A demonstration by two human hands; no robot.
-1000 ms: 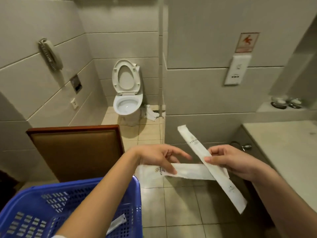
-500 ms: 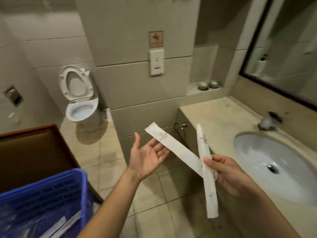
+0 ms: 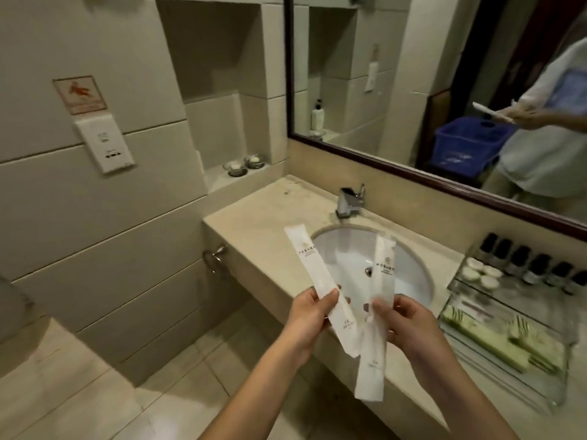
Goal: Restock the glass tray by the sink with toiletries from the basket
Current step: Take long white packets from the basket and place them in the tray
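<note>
White paper sleeves, one to each of the hands, are what I have to work with. The left hand (image 3: pixel 309 319) pinches the left packet (image 3: pixel 319 277) near its middle between thumb and fingers. The right hand (image 3: pixel 409 325) pinches the right packet (image 3: pixel 371 366) the same way. Both are held up over the front edge of the worktop (image 3: pixel 254 214), before the sink (image 3: pixel 343 258). The hands are apart; the packets' lower ends converge (whether they touch I cannot tell). I judge them very light, thin and floppy, perhaps with something slim and stiff inside, so a mid-length pinch should stop them drooping. The smooth wrapper could slide from a loose hold. The glass tray (image 3: pixel 476 349) sits at the worktop's right end, partly filled, and I would lay them in flat and gently, glass being unforgiving.
</note>
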